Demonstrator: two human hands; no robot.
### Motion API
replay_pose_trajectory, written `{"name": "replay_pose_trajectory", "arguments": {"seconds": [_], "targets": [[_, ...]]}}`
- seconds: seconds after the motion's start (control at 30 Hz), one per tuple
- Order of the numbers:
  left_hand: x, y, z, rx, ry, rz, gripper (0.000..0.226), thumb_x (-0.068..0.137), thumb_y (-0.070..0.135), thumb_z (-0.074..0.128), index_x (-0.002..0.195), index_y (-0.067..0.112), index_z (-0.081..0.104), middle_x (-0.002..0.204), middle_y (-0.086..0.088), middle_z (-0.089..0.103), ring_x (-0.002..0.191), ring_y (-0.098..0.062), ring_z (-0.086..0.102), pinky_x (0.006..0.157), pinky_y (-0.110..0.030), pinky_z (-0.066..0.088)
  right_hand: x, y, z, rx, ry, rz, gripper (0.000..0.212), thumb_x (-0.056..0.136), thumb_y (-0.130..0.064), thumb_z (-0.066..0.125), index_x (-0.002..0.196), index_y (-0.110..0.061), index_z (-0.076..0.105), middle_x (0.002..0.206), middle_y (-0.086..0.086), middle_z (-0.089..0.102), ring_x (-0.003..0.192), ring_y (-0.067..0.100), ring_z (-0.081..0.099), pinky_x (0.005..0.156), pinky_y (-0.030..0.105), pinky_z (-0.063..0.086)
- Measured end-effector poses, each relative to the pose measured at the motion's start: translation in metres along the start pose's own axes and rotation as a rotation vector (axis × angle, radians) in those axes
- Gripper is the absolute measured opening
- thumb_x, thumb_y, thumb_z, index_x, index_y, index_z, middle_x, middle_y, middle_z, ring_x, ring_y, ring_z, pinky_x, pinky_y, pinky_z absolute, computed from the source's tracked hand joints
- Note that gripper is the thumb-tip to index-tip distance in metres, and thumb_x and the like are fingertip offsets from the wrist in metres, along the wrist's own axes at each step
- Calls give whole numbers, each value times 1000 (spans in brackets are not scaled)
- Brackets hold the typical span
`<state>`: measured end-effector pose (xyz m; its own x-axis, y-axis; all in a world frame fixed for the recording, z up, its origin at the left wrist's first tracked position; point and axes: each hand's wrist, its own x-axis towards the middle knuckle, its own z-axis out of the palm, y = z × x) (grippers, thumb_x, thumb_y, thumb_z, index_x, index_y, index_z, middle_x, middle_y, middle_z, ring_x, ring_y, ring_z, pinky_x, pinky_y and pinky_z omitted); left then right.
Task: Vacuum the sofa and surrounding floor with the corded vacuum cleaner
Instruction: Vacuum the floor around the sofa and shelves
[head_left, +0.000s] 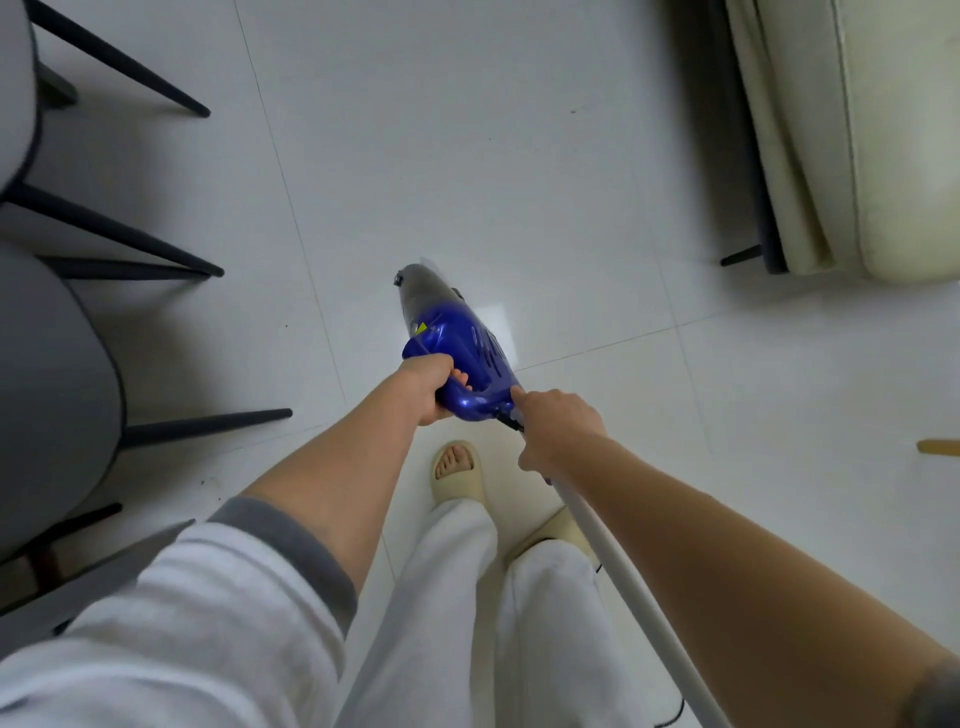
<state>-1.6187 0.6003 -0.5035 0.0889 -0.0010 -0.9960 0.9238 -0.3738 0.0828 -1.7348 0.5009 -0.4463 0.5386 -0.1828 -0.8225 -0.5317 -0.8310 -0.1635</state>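
Vacuum cleaner handle inside left hand fingers

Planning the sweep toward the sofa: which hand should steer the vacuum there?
Left. The left hand already grips the blue vacuum cleaner by its handle, nozzle forward. The right hand holds the white cord behind it, though the sofa lies right.

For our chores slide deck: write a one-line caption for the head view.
Left hand grips the blue vacuum cleaner, right hand holds its white cord, above tiled floor near the sofa.
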Motion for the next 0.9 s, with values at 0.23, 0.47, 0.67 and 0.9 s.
{"name": "replay_pose_trajectory", "arguments": {"seconds": [0.23, 0.47, 0.67, 0.9], "targets": [[-10, -26, 10, 48, -27, -18, 14, 86, -2, 50, 95, 8, 55, 66, -5, 58, 61, -15, 57, 73, -31, 53, -31, 11, 14, -31, -1, 7, 56, 86, -11, 58, 137, -18, 36, 89, 2, 49, 77, 20, 48, 65, 28, 41], [-12, -38, 46, 35, -75, 17, 19, 86, -3, 50, 101, 6, 55, 70, -5, 59, 64, -14, 58, 69, -31, 52, -43, 37, 15, -38, -24, 91, 63, 85, -7, 55, 141, -20, 30, 89, 1, 49, 79, 21, 49, 64, 30, 41], [-11, -49, 37, 34, -15, 39, 17, 86, -1, 53, 100, 7, 57, 74, -6, 61, 68, -16, 60, 74, -32, 54, -48, 31, 15, -35, -67, 75, 67, 86, -9, 56, 145, -21, 27, 88, 1, 48, 78, 18, 49, 64, 28, 40], [-19, -46, 3, 22, 38, -26, 14, 87, -2, 52, 95, 8, 56, 72, -6, 60, 65, -17, 59, 67, -34, 53, -42, 7, 22, -30, -86, -21, 63, 88, -11, 57, 144, -19, 29, 89, 1, 49, 78, 19, 49, 65, 28, 40]]}}
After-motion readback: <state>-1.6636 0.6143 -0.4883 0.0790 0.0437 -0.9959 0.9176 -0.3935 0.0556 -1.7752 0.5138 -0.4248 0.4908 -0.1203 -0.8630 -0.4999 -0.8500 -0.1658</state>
